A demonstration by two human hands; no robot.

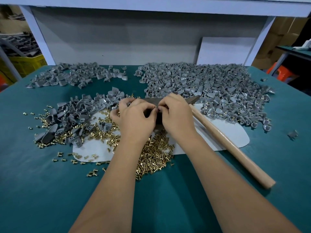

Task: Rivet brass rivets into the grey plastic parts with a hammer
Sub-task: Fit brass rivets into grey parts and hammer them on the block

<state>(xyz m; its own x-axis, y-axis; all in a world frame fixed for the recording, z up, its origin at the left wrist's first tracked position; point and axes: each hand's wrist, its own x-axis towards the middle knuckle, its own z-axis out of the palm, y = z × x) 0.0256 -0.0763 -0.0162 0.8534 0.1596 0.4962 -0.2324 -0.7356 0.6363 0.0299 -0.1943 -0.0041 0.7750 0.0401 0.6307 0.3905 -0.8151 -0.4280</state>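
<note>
My left hand (pixel 134 115) and my right hand (pixel 176 115) meet fingertip to fingertip over the middle of the table, pinching a small item between them; it is mostly hidden by the fingers. Beneath them lies a dark metal block (pixel 151 100). Brass rivets (pixel 154 157) are heaped under my wrists. Loose grey plastic parts (pixel 75 115) lie in a pile to the left. A hammer with a wooden handle (pixel 232 148) lies on the table right of my right hand, untouched.
A large heap of grey parts with rivets (pixel 210 88) fills the back right, a smaller heap (pixel 75 76) the back left. A white sheet (pixel 227 132) lies on the green table (pixel 50 190). A white shelf frame (pixel 117 39) stands behind.
</note>
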